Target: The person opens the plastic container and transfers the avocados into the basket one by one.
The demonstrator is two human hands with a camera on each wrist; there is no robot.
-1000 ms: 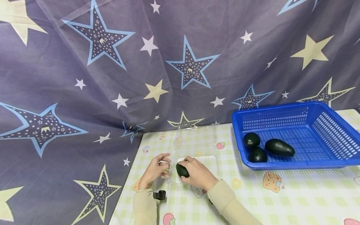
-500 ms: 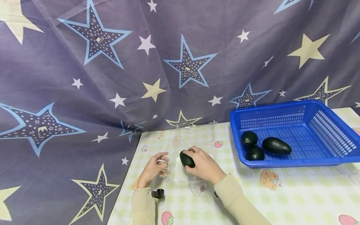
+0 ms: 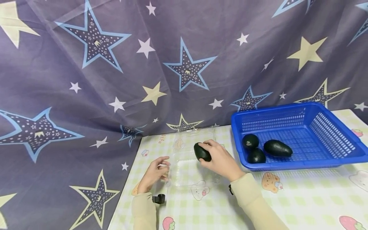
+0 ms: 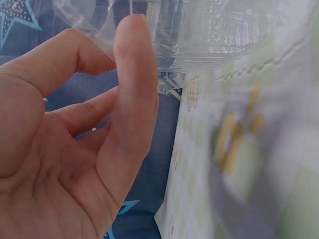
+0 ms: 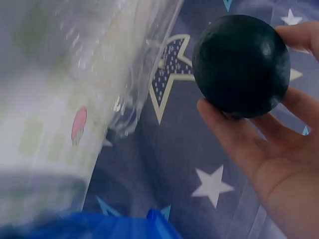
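My right hand (image 3: 219, 159) grips a dark green avocado (image 3: 202, 152) above a clear plastic clamshell box (image 3: 184, 175). In the right wrist view the avocado (image 5: 241, 64) sits between the thumb and fingers, one end toward the camera. The box lies on the table with its lid (image 3: 194, 137) folded back toward the curtain. At the box's left side rests my left hand (image 3: 156, 174), its fingers loosely curved. From the left wrist, a fingertip of that hand (image 4: 75, 134) overlaps the clear plastic (image 4: 209, 35), and nothing is in the palm.
A blue mesh basket (image 3: 310, 164) stands at the right with three avocados (image 3: 277, 148) near its left end. A star-patterned curtain (image 3: 115, 80) hangs behind the table, which has a green-checked cloth (image 3: 218, 207). Black camera straps are on both wrists.
My right hand has lifted the avocado up from the box and carried it right and toward the back. My left hand stays by the box's left side. The view has shifted slightly.
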